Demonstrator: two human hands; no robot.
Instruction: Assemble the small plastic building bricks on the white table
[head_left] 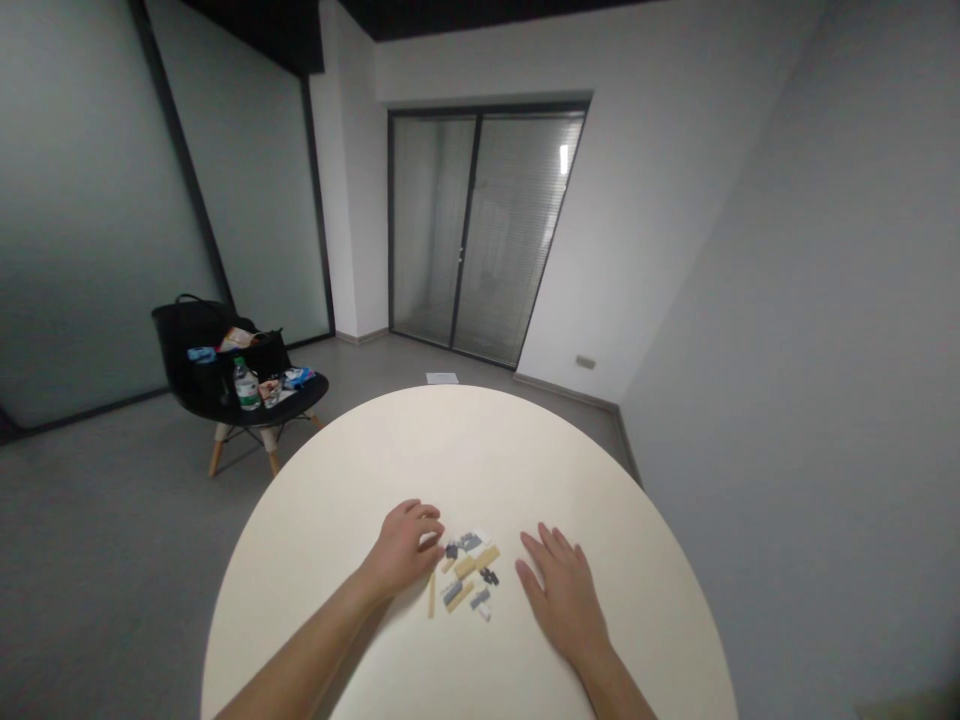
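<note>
A small cluster of building bricks lies on the round table [465, 430], between my two hands. It mixes tan bricks [477, 563], grey bricks [481, 599], dark pieces [489, 577] and a few white ones. At the left edge of the cluster, my left hand [409, 545] rests with curved fingers and a gap between thumb and fingers; I see nothing held in it. A long thin tan strip [431, 596] lies just below its fingertips. My right hand [562, 595] is palm down on the tabletop to the right of the bricks, fingers spread, touching none of them.
Beyond the table's left edge stands a black chair [176, 350] with wooden legs. A bag, a plastic bottle [246, 385] and several packets sit on it. White walls, frosted glass panels and a glazed door [495, 240] with blinds surround the space.
</note>
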